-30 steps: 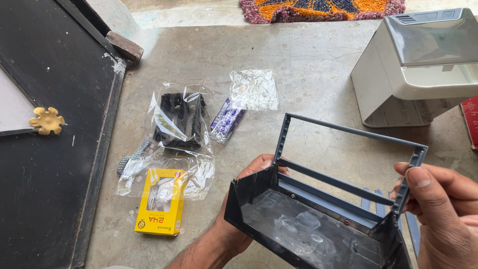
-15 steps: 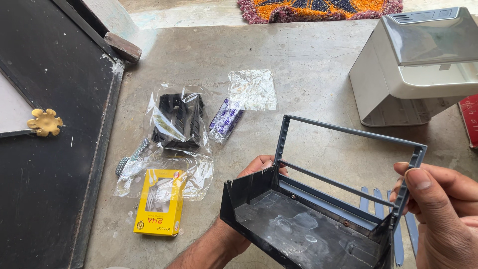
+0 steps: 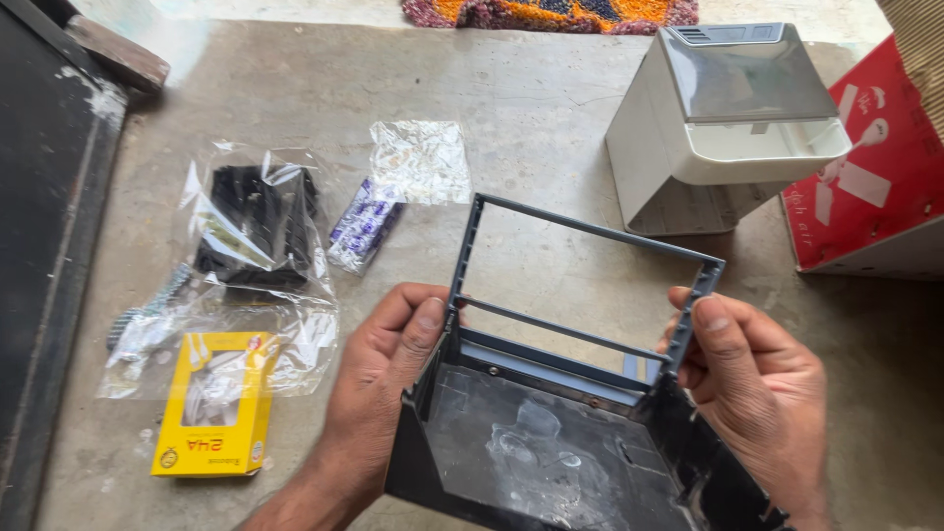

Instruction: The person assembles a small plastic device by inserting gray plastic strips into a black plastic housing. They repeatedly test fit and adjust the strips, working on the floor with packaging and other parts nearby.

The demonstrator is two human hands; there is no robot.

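Item held: black plastic housing [image 3: 551, 452], open-topped, with a glossy floor and a grey rectangular frame [image 3: 590, 285] standing upright from its rear edge. The frame has one crossbar low across its opening. The housing sits low in the middle of the view, above a concrete floor [image 3: 551, 108].

Left hand [image 3: 379, 383]: closed on the housing's left side, thumb pressed against the frame's left upright near the crossbar.

Right hand [image 3: 752, 379]: closed on the frame's right upright, thumb on its front face, fingers wrapped behind.

On the floor, left of the housing:
- yellow carton [image 3: 211, 418] with a clear window, lying flat, just beside the left forearm;
- clear plastic bag holding a black ribbed part [image 3: 258, 228], above the carton;
- crumpled clear wrapping [image 3: 147, 334] with small parts inside, touching the carton's upper edge;
- small purple packet [image 3: 364, 224], right of the black part;
- empty-looking clear bag [image 3: 421, 162], above the packet.

Beyond the frame, upper right: white appliance [image 3: 723, 128] with a sloped grey lid. Red cardboard box [image 3: 875, 172] right of it, touching or nearly so. Patterned rug [image 3: 551, 10] at the top edge. Dark door panel [image 3: 44, 197] along the left edge.
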